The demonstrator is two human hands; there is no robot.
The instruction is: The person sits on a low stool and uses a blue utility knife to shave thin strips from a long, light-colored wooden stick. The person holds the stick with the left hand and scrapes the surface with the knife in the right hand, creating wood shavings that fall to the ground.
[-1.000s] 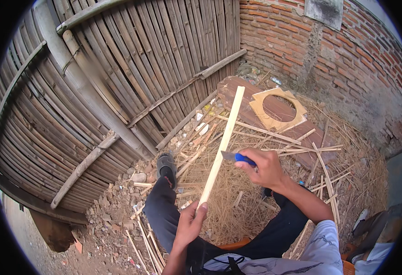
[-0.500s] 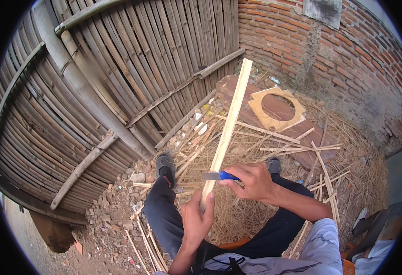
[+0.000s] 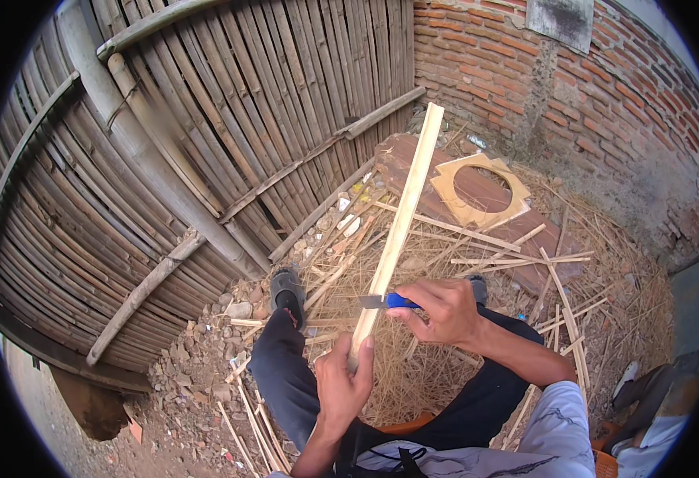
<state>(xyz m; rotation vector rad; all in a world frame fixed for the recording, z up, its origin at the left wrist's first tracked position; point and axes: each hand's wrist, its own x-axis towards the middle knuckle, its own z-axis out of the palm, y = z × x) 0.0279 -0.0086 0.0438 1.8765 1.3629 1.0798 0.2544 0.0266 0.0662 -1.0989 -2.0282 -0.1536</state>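
A long pale strip of split bamboo [image 3: 404,213] slants away from me, its far end raised toward the brick wall. My left hand [image 3: 343,381] is closed around the strip's near end, thumb on top. A knife with a blue handle [image 3: 402,300] is gripped in my right hand [image 3: 439,311]. Its short grey blade [image 3: 373,302] lies across the strip, a little beyond my left hand. The palm side of my right hand is hidden.
Straw shavings [image 3: 425,374] and thin bamboo strips [image 3: 570,319] litter the ground. Beyond lies a brown board [image 3: 401,159] bearing a cardboard piece with a round hole [image 3: 447,195]. A bamboo fence [image 3: 286,103] stands left, a brick wall [image 3: 493,72] behind. Another person's leg [image 3: 644,390] shows at right.
The knife and my right hand have shifted very slightly to the right and up along the strip. The strip's far end has swung a little to the right. My left hand keeps its grip.
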